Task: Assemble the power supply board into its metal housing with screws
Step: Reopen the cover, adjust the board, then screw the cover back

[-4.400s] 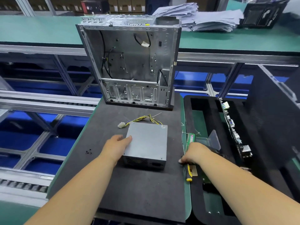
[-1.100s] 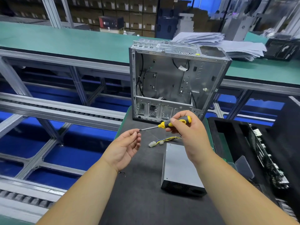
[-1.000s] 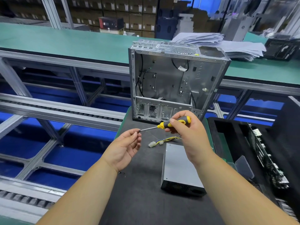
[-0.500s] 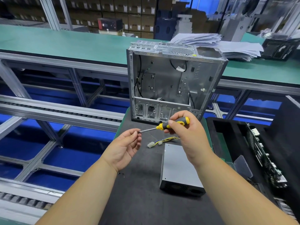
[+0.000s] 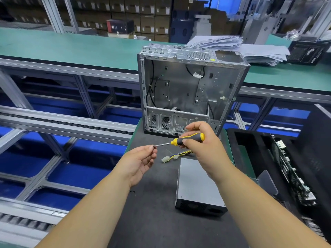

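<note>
Power supply box (image 5: 198, 187) lies flat on the dark tabletop (image 5: 155, 221), its wire bundle (image 5: 176, 155) trailing toward the open metal case (image 5: 189, 92) standing upright behind it.

From the left: the left hand (image 5: 138, 162) has thumb and fingertips pinched together at the tip of the screwdriver (image 5: 180, 140); whether a screw sits between them is too small to tell. The right hand (image 5: 204, 146) is clamped around the yellow-and-black handle, holding the tool above the tabletop, in front of the case. At far right, a black tray (image 5: 250, 145) holds circuit boards.
</note>
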